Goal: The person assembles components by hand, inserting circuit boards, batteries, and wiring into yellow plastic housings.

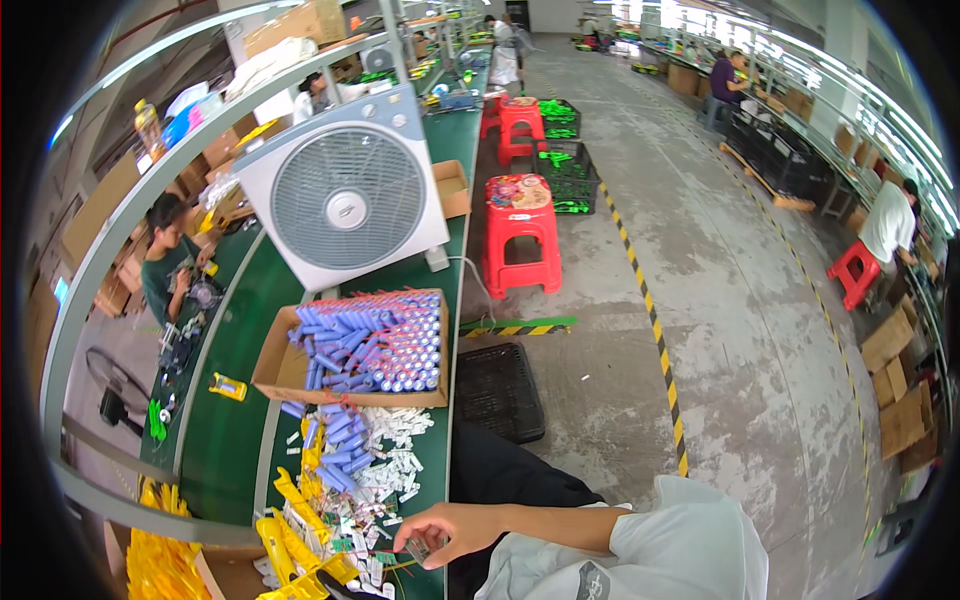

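Note:
My right hand (440, 533) reaches in from the right over the bench edge, its fingers curled together in a pinch. A small greyish piece shows at the fingertips, too small to name. Close beside the fingers lie small green circuit boards (385, 557) with thin wires. Many white small parts (400, 430) and loose purple cylindrical battery cells (345, 450) spread just beyond. Yellow plastic shells (300, 508) lie further left, one with a black part at the lower edge. My left hand is out of the picture.
A cardboard box (268, 365) of purple cells with red wires stands on the green bench (425, 480). Behind it is a box fan (345, 200). A metal frame bar (75, 280) curves along the left. Red stools (520, 250) and black crates (500, 390) stand on the floor.

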`<action>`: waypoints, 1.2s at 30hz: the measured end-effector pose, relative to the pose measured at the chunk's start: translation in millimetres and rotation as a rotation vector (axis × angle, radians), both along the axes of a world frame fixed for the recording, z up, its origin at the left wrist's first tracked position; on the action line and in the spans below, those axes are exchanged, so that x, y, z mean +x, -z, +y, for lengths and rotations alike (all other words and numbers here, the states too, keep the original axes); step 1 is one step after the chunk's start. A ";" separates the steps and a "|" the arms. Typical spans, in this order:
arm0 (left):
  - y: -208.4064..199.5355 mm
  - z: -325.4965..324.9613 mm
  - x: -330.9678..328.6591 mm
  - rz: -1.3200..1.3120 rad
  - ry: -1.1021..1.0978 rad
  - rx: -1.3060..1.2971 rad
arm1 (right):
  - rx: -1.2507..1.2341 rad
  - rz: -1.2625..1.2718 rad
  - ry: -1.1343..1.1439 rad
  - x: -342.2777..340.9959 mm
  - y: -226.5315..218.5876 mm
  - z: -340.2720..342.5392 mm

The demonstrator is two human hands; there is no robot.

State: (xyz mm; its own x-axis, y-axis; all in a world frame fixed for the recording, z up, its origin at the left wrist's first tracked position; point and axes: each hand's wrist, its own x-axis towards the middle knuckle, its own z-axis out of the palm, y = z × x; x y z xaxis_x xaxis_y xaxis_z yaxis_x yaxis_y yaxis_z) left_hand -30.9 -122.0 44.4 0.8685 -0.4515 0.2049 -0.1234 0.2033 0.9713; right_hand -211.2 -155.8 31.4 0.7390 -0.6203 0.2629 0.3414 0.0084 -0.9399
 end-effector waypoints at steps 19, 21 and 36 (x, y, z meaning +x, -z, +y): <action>48.3 61.1 -23.6 0.210 0.763 0.068 | 0.274 0.313 0.217 23.2 2.9 -10.6; 38.9 57.7 -28.9 0.194 0.687 0.316 | 0.095 0.433 0.241 25.4 7.2 -7.3; 91.3 65.9 -2.6 -0.722 0.655 0.509 | 0.012 0.212 0.180 9.0 30.5 -18.1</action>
